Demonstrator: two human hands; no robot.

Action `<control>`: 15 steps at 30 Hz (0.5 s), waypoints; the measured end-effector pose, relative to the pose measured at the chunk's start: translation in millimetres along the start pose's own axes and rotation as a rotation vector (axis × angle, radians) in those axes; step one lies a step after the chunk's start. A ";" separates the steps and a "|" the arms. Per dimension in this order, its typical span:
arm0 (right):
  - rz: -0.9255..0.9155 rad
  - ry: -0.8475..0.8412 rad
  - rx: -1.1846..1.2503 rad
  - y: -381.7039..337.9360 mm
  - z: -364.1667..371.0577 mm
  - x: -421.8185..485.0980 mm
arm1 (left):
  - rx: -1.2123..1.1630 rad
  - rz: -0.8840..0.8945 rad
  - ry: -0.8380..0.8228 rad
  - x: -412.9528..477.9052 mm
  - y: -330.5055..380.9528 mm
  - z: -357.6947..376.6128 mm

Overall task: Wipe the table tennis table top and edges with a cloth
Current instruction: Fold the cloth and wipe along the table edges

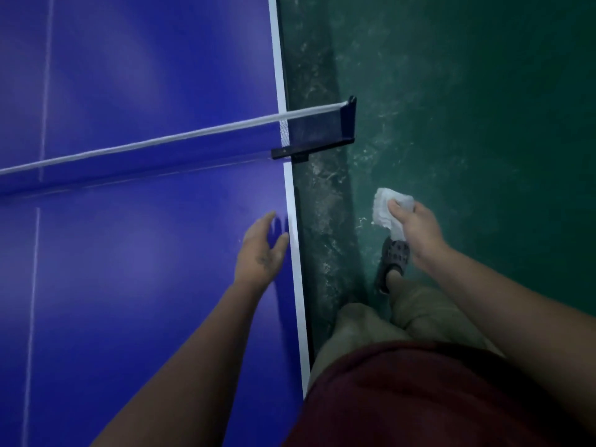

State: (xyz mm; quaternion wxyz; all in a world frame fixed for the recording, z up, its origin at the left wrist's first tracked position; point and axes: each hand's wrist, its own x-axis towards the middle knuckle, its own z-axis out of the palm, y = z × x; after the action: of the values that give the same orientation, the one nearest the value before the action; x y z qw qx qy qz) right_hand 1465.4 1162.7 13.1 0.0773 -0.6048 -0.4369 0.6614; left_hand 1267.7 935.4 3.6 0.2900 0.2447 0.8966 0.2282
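Observation:
The blue table tennis table (135, 279) fills the left half of the view, with a white stripe along its right edge (294, 240). My left hand (263, 250) is over the tabletop near that edge, fingers straight and spread, holding nothing. My right hand (416, 227) is off the table to the right, above the floor, and grips a crumpled white cloth (385, 209) between thumb and fingers. The cloth is clear of the table.
The net (154, 145) crosses the table, its dark post and clamp (325, 130) sticking out past the right edge. A worn green floor (467, 108) lies to the right. My legs and a grey clog (393, 259) stand close beside the table.

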 end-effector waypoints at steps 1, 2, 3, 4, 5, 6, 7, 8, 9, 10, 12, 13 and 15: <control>-0.007 -0.009 -0.022 -5.0 -7.2 -4.3 | -0.016 0.003 0.010 -7.2 13.7 -0.1; -0.015 -0.018 -0.042 -9.7 -13.8 -7.8 | -0.025 0.019 0.013 -12.9 27.0 0.3; -0.026 -0.026 -0.058 -13.7 -19.5 -9.8 | -0.031 0.045 0.011 -17.3 39.8 1.8; -0.039 -0.035 -0.062 -17.1 -24.2 -10.1 | -0.036 0.073 0.009 -20.8 52.2 3.6; -0.051 -0.050 -0.061 -21.3 -28.3 -9.8 | -0.050 0.097 0.007 -22.8 64.0 5.5; -0.059 -0.069 -0.060 -26.9 -31.7 -8.4 | -0.068 0.106 0.006 -23.9 76.7 5.7; -0.068 -0.092 -0.056 -34.4 -35.0 -7.3 | -0.088 0.107 0.006 -23.7 89.1 5.8; -0.076 -0.119 -0.043 -41.9 -38.1 -5.9 | -0.105 0.110 0.005 -23.4 100.3 5.9; -0.086 -0.150 -0.022 -49.4 -41.1 -3.0 | -0.121 0.121 0.007 -22.2 111.1 6.6; -0.099 -0.181 -0.002 -56.9 -44.1 0.9 | -0.130 0.136 0.008 -20.8 121.5 7.1; -0.132 -0.238 0.023 -73.1 -51.3 9.6 | -0.144 0.159 0.003 -17.0 142.6 6.1; -0.145 -0.257 0.030 -81.3 -55.8 14.3 | -0.153 0.163 -0.002 -14.7 153.2 5.5; -0.150 -0.277 0.028 -96.6 -65.8 24.0 | -0.178 0.152 -0.001 -10.0 172.7 6.7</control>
State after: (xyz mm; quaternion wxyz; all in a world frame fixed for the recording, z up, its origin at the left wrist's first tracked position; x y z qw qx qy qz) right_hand 1475.2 1268.2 67.8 0.0737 -0.4723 -0.4779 0.7370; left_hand 1332.0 1065.5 98.0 0.2931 0.2855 0.8514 0.3284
